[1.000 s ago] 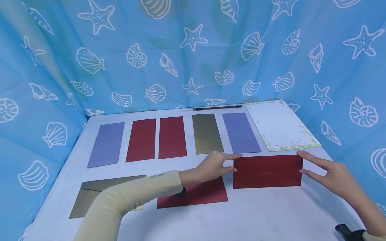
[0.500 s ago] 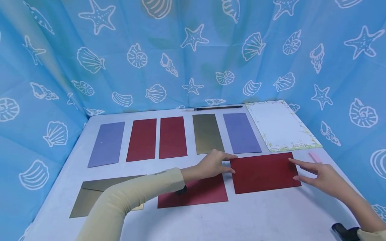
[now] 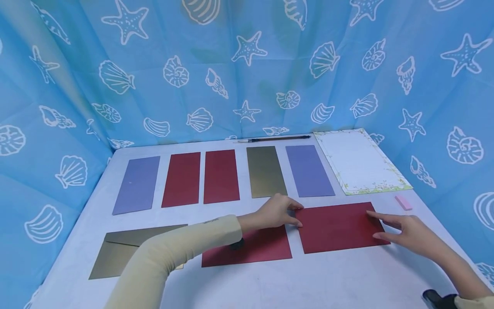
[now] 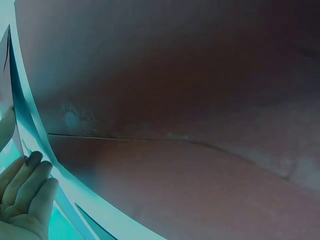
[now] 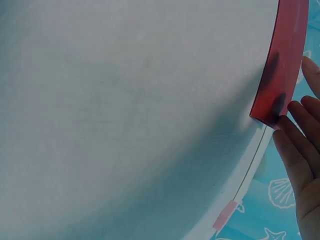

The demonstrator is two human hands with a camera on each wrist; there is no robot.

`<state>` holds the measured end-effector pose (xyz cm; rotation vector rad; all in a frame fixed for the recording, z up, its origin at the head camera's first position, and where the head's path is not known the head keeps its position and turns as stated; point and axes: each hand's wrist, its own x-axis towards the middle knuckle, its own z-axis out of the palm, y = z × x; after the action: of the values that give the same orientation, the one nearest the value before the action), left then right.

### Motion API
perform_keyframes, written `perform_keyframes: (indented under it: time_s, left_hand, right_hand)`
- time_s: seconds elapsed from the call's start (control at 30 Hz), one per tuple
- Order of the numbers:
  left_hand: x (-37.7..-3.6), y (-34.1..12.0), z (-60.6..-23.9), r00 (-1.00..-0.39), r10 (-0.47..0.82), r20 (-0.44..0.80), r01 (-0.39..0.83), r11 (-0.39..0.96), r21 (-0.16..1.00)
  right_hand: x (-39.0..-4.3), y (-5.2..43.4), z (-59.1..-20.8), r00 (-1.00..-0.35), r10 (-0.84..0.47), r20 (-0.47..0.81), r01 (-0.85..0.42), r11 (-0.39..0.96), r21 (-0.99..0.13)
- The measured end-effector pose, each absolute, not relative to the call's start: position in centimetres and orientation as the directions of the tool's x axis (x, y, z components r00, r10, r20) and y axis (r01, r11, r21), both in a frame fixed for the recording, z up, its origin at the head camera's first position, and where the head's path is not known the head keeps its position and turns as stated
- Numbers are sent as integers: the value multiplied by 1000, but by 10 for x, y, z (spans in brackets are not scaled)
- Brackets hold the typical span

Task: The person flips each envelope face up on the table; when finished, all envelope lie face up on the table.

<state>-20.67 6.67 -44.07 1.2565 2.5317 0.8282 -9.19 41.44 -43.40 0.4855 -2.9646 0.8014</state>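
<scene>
Blue curtain behind; left hand and right hand, fingers apart, touch red envelope; sleeve overlaps gold envelope.

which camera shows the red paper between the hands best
The head view: it shows the red paper nearly whole. The right wrist view catches only one end, at a slant; left wrist, apparently just a sliver.

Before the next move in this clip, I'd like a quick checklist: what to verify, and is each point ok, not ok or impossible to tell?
1. Left hand and right hand at opposite ends of the front-right red envelope: ok.
2. Envelope released: cannot tell, contact unclear.
3. Table showing between it and the neighbouring red envelope: ok where visible.
4. Pink block apart from it: ok.
5. Front gold envelope fully visible: not ok, left sleeve covers part.
</scene>
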Motion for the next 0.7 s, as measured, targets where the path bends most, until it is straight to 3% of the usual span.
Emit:
perform_keyframes:
  time_s: [0.3,0.7]
  left_hand:
    - [-207,72,-442,-624,779,63,685,506,524]
    - [-205,66,-441,-599,797,75,711,486,508]
  right_hand:
    - [-88,412,-437,-967,-256,-5,-221,844,-488]
    - [-87,411,-432,-968,-252,-4,-219,848,-483]
